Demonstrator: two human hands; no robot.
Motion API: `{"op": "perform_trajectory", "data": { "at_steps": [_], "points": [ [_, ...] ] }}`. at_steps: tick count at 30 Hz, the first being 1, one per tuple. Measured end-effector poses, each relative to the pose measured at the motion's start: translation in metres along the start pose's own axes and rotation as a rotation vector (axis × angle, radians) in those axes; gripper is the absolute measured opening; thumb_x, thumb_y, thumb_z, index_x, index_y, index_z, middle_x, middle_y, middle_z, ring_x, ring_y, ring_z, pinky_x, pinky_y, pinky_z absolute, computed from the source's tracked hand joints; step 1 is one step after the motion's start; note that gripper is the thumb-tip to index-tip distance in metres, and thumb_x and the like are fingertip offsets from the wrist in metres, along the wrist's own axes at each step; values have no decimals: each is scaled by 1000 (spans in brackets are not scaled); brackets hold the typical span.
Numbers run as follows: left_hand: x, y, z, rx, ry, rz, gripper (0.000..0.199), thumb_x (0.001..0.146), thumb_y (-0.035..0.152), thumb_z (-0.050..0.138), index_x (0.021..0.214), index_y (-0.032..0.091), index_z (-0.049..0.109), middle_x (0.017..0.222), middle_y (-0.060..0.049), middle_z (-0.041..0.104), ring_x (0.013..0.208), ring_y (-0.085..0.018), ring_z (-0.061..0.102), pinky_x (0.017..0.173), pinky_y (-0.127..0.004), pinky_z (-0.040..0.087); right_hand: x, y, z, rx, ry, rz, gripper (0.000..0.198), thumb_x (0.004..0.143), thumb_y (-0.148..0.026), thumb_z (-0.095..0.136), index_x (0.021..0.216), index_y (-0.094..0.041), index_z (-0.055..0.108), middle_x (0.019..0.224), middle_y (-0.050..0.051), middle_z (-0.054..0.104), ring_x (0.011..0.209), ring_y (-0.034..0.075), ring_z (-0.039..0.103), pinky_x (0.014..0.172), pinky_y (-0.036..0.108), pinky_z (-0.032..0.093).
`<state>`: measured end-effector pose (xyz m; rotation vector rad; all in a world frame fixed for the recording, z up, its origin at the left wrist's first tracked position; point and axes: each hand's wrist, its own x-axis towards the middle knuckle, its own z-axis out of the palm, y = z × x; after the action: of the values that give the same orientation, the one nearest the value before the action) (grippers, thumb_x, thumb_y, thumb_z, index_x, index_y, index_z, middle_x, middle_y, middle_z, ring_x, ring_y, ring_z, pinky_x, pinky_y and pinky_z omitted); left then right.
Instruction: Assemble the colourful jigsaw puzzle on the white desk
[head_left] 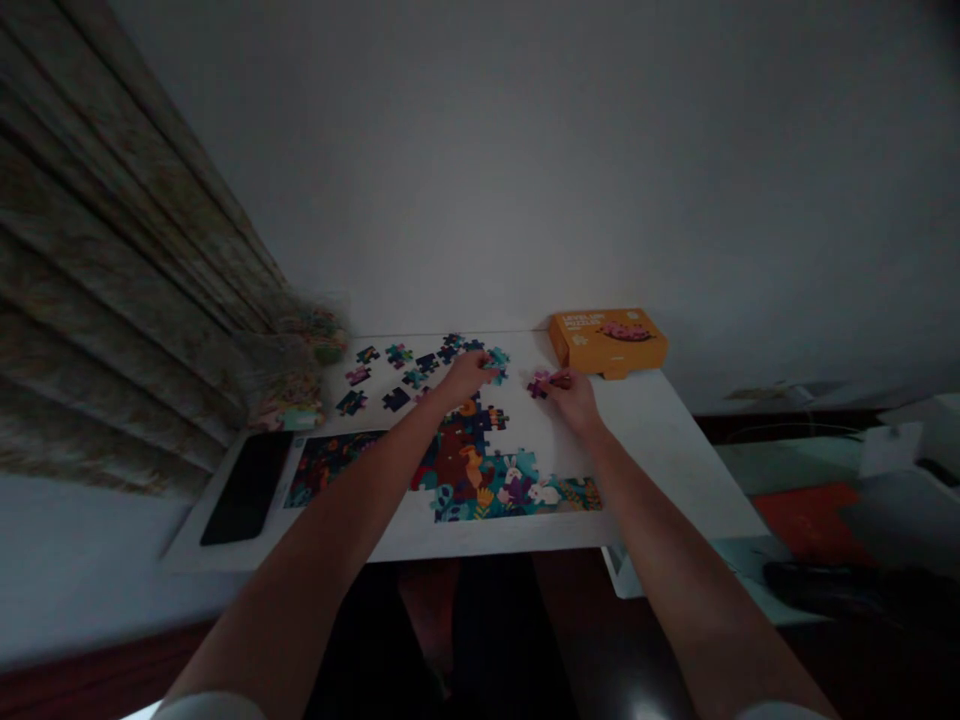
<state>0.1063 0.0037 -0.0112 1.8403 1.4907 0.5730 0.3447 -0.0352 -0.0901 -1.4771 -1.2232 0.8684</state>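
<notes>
My left hand [468, 374] is over the far middle of the table, its fingers pinched on a teal puzzle piece [498, 365]. How many teal pieces touch there I cannot make out. To its right, my right hand [574, 396] has its fingers closed on a pink and purple puzzle piece [538, 384]. Nearer to me lies the partly joined jigsaw puzzle [517, 488], with white rabbits and foliage along its near edge. My left forearm hides part of its left side. Loose puzzle pieces [396, 399], several dark and colourful ones, are scattered left of my left hand.
An orange puzzle box [609, 342] stands at the back right of the white table [660, 440]. At the left lie a black phone-like slab [247, 488], a printed picture sheet [319, 470] and clear plastic bags [281, 375]. A curtain [112, 240] hangs beside them.
</notes>
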Motion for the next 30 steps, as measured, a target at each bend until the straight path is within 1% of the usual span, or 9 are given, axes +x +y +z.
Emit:
{"op": "perform_trajectory", "data": {
  "at_steps": [3, 5, 9, 12, 16, 19, 22, 26, 30],
  "points": [
    [-50, -22, -23, -296, 99, -103, 36, 77, 14, 69, 114, 17, 69, 98, -6, 74, 84, -18, 69, 73, -27, 55, -2, 0, 3, -127, 7, -31, 46, 68, -59, 82, 86, -23, 62, 75, 3, 72, 68, 20, 64, 62, 30, 48],
    [-88, -36, -33, -395, 105, -146, 42, 77, 14, 67, 119, 20, 69, 101, -5, 73, 85, -18, 70, 73, -27, 56, -3, -1, 4, -222, -28, -57, 40, 74, -53, 80, 95, -23, 66, 74, 1, 71, 67, 19, 64, 64, 30, 47],
    [-158, -59, -39, -429, 140, -194, 27, 84, 26, 65, 109, 20, 74, 101, -4, 76, 92, -21, 72, 80, -31, 57, -8, -3, 5, -369, -61, -93, 32, 83, -42, 73, 107, -22, 70, 77, 2, 71, 71, 21, 65, 70, 32, 48],
    [-194, -71, -36, -356, 165, -202, 17, 83, 25, 66, 96, 20, 76, 95, -4, 78, 92, -22, 73, 87, -34, 57, -14, -8, 10, -484, -79, -159, 25, 86, -35, 69, 106, -20, 72, 90, 6, 74, 82, 23, 68, 81, 35, 51],
    [-219, -79, -32, -232, 163, -210, 17, 81, 24, 69, 96, 21, 77, 94, -5, 79, 92, -24, 74, 87, -35, 57, -29, -14, 15, -653, -85, -247, 22, 91, -29, 62, 105, -18, 74, 113, 14, 73, 100, 26, 67, 96, 39, 49],
    [-230, -80, -31, -171, 176, -192, 20, 83, 23, 67, 101, 21, 78, 96, -5, 80, 93, -24, 74, 87, -34, 57, -41, -15, 14, -755, -101, -277, 31, 92, -33, 62, 117, -18, 73, 121, 16, 71, 108, 30, 65, 98, 41, 48],
    [-237, -82, -28, -96, 145, -171, 19, 86, 21, 65, 101, 22, 78, 95, -4, 80, 91, -23, 74, 86, -33, 57, -47, -12, 9, -844, -87, -294, 42, 90, -40, 67, 126, -19, 71, 130, 16, 69, 116, 33, 62, 101, 44, 47],
    [-241, -87, -19, 68, 177, -103, 18, 90, 16, 64, 102, 21, 76, 100, -5, 78, 93, -21, 72, 92, -34, 56, -41, -5, 5, -842, -82, -296, 38, 87, -40, 69, 118, -19, 74, 128, 15, 69, 119, 32, 62, 107, 44, 45],
    [-247, -92, -6, 260, 291, 32, 15, 93, 15, 64, 102, 21, 75, 102, -7, 74, 99, -23, 71, 96, -37, 56, -29, 0, 4, -742, -77, -248, 37, 80, -41, 75, 110, -21, 77, 125, 14, 69, 113, 30, 66, 101, 41, 49]
  ]
}}
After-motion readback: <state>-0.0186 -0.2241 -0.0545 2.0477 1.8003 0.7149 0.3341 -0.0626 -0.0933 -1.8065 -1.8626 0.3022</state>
